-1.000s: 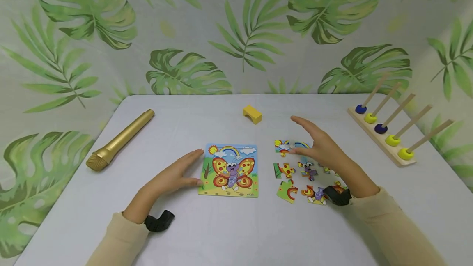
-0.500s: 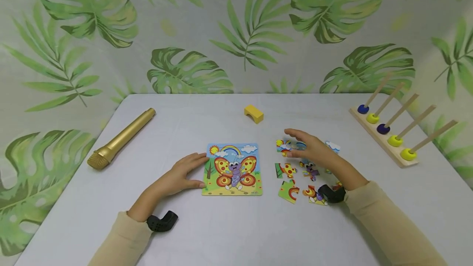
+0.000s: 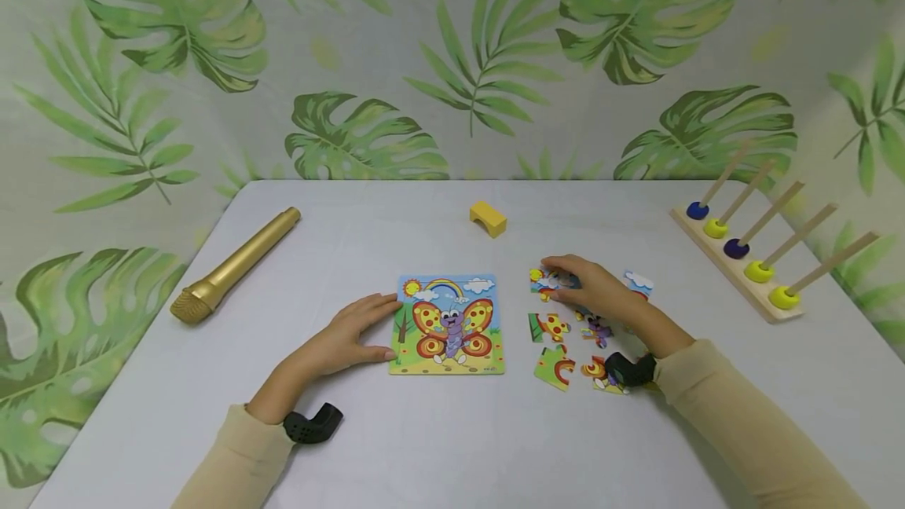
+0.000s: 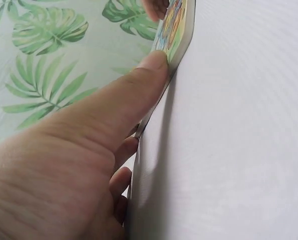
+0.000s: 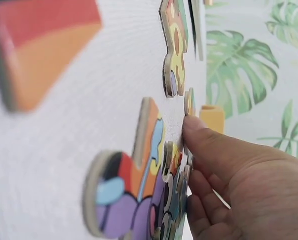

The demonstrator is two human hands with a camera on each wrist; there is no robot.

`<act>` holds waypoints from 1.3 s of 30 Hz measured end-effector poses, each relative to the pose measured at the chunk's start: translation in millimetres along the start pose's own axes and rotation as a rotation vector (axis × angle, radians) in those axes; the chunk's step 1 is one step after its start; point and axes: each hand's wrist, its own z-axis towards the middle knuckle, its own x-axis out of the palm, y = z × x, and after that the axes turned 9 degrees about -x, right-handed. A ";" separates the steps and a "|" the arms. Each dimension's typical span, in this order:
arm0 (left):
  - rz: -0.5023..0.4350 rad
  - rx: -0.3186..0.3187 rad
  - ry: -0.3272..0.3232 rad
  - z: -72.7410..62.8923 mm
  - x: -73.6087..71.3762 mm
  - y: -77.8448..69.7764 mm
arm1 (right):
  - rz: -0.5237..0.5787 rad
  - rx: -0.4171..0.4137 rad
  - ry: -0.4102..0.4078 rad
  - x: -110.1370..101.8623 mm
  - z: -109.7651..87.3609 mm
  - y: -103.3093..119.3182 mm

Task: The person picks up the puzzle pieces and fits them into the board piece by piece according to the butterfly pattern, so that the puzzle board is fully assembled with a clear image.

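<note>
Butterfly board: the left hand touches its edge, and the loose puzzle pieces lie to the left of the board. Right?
Not quite: the loose puzzle pieces lie to the right of the butterfly board, as the head view shows. The left hand does touch its edge.

A block [image 3: 489,218] lies behind the picture board [image 3: 448,325], puzzle pieces [image 3: 598,332] right, a microphone [image 3: 236,267] left.

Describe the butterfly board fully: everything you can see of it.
The butterfly board is a squarish panel with rounded corners and a pale edge; its material is unclear. Its print shows a purple-bodied butterfly with red-edged yellow wings beneath a sun, rainbow and clouds. It lies face up on the white table, left of the loose puzzle pieces; the left hand touches its left edge.
</note>
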 end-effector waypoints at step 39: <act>-0.003 -0.009 -0.013 -0.4 -0.6 -3.4 | 0.038 -0.251 0.001 54.9 65.8 122.1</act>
